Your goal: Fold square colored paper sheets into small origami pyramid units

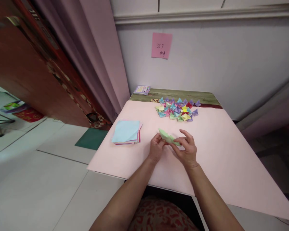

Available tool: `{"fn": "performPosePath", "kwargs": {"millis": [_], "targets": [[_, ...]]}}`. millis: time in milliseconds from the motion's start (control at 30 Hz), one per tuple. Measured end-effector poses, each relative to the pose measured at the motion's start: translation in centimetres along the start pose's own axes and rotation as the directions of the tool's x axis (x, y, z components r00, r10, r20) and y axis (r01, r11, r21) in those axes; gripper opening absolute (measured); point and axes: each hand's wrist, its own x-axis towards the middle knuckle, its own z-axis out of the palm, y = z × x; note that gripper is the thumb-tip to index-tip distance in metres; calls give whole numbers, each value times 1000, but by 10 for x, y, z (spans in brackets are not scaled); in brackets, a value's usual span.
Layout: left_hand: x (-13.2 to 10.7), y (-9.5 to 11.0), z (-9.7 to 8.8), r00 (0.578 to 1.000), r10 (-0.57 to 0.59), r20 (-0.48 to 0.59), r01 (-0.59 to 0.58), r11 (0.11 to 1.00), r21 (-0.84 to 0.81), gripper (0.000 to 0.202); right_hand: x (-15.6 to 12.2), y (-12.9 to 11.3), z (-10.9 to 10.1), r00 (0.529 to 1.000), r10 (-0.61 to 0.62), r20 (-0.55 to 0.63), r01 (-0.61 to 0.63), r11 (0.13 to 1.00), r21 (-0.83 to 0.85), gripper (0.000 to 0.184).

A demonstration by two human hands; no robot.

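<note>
A folded light-green paper piece (168, 137) is held just above the pink table cover (219, 154), pinched from both ends. My left hand (156, 148) grips its left end with closed fingers. My right hand (187, 148) pinches its right end, the index finger raised over it. A stack of coloured square paper sheets (126, 132), light blue on top, lies to the left of my hands. Beyond my hands sits a pile of several small folded paper shapes (178, 109) in many colours.
A small pack of paper (142, 89) lies at the table's far left corner on bare wood (202, 96). A pink note (161, 45) is stuck on the wall behind. A curtain (98, 57) and a red door (26, 64) stand to the left, above a tiled floor.
</note>
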Motion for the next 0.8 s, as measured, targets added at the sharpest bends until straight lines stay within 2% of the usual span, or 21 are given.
{"fn": "performPosePath", "kwargs": {"millis": [167,500,667,800], "targets": [[2,-3,-2,999,13,37,-14,1000,25,26,1,0,1,998,-62,7,62,997,-48,12],[2,-3,-1,1000,7,26,-8,999,42,23,1,-1,-1,997,-31,70,42,987,-158,14],[1,-1,-1,999,0,42,0,1000,-6,25,1,-1,0,998,-28,64,32,998,-59,4],[2,0,-2,999,-14,32,16,998,-63,26,2,1,1,991,53,123,-65,994,91,5]]}}
